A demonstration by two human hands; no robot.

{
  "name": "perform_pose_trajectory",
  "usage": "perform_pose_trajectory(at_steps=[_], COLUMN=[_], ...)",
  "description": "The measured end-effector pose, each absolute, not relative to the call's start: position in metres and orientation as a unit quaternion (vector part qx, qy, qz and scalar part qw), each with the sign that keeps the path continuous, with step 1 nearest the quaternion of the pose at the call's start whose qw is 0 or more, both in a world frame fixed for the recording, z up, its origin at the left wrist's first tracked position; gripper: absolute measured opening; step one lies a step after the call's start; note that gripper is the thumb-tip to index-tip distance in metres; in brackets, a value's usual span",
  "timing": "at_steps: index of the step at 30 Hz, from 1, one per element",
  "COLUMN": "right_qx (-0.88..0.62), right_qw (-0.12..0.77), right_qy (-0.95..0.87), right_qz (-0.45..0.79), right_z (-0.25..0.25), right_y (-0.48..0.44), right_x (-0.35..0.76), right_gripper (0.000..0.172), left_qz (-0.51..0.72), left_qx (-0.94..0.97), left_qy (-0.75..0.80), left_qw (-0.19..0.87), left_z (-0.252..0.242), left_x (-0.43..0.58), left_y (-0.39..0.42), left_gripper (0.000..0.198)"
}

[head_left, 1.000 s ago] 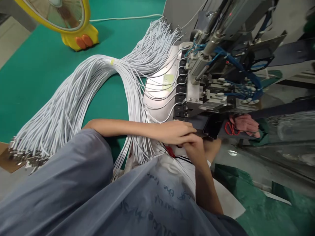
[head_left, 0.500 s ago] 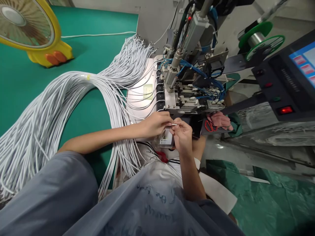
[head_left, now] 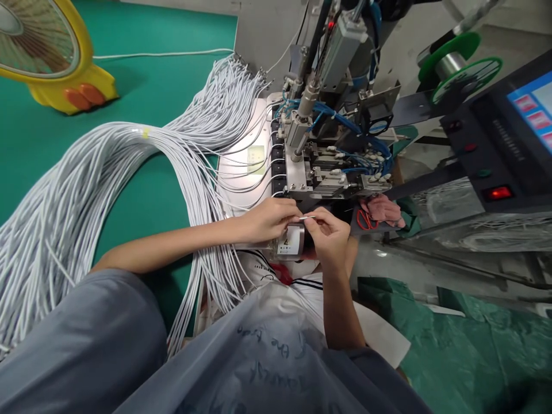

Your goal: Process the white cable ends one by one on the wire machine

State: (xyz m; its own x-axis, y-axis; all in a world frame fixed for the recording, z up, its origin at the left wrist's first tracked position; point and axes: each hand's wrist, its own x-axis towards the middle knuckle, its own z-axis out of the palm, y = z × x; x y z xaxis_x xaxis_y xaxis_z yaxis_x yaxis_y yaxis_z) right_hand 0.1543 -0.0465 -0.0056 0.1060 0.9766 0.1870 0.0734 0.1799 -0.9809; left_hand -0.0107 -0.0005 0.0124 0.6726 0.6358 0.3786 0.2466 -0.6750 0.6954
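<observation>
My left hand [head_left: 267, 219] and my right hand [head_left: 330, 234] meet just below the front of a small machine [head_left: 321, 167] with blue tubes and black fixture slots. Both hands pinch a thin white cable end [head_left: 307, 218] between their fingertips. A big bundle of white cables [head_left: 142, 172] arches over the green table [head_left: 146, 86] and drops under my left forearm. Several cables from the bundle run into the black slots [head_left: 278, 167]. A small labelled metal block [head_left: 291, 240] sits under my hands.
A yellow desk fan [head_left: 47, 57] stands at the far left. A control box with a touch screen and a lit red switch [head_left: 500, 192] is on the right. Pink cloth and red-handled scissors [head_left: 379, 214] lie beside the machine. Green sheeting [head_left: 466, 339] covers the lower right.
My hands rose from the table edge to the machine's front and took a cable end between them. The right hand then shifted slightly right. The view swung left.
</observation>
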Motion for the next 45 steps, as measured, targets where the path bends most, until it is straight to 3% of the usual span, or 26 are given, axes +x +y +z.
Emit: perform_pose_trajectory(at_steps=[8,14,17,24,35,45], right_qx=[-0.515,-0.567,-0.56,-0.567,-0.561,-0.551], right_qw=[0.629,0.477,0.48,0.558,0.459,0.467], right_qy=[-0.462,-0.633,-0.632,-0.541,-0.48,-0.449], right_qz=[0.355,0.224,0.239,0.274,0.494,0.527], right_z=[-0.021,-0.003,-0.005,-0.029,-0.073,-0.075], right_y=[-0.048,-0.048,-0.045,-0.044,-0.013,-0.013], right_x=[0.13,0.149,0.151,0.142,0.175,0.167], right_gripper=[0.014,0.016,0.019,0.022,0.025,0.019], left_qz=[0.35,0.19,0.182,0.238,0.037,0.01], left_qx=[0.835,0.947,0.95,0.9,0.945,0.952], left_qy=[0.272,0.239,0.247,0.281,0.308,0.298], left_qw=[0.325,0.098,0.058,0.235,0.1,0.069], left_z=[0.008,0.013,0.01,0.001,-0.021,-0.013], left_x=[-0.01,-0.018,-0.017,-0.011,-0.011,-0.011], left_y=[0.0,0.011,0.012,0.008,0.018,0.015], left_gripper=[0.019,0.024,0.023,0.026,0.029,0.045])
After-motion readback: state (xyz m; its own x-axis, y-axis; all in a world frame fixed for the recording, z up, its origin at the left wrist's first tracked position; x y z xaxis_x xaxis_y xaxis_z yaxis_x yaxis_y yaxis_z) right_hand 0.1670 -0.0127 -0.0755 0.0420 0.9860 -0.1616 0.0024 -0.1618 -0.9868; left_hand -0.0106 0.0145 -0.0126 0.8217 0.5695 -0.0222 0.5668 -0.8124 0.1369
